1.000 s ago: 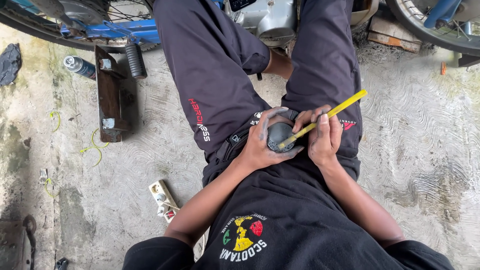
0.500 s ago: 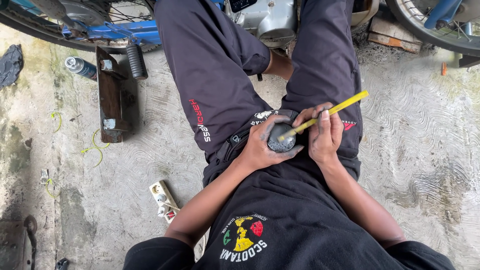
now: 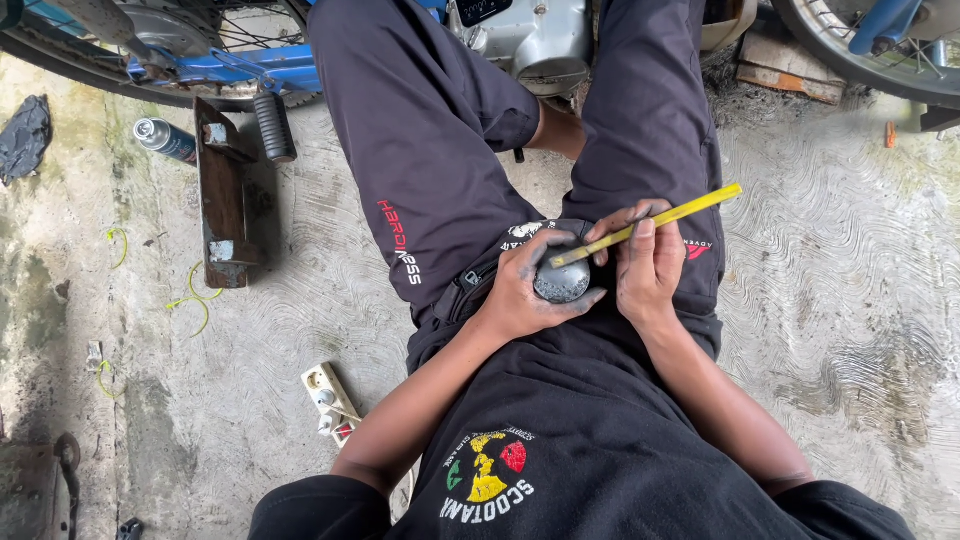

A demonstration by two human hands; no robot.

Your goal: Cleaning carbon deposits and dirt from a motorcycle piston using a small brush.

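A single head-worn camera looks almost straight down on the seated person's lap, from close range. The black shirt [image 3: 560,450] fills the lower centre of the frame, the dark trousers [image 3: 440,150] run up to the top edge. The left hand [image 3: 525,290] and right hand [image 3: 650,265] meet just right of the middle. Concrete floor [image 3: 850,300] spreads over both sides. Along the top edge the view catches a blue motorbike [image 3: 250,60], and a power strip [image 3: 328,400] lies lower left. No second view exists to overlap.
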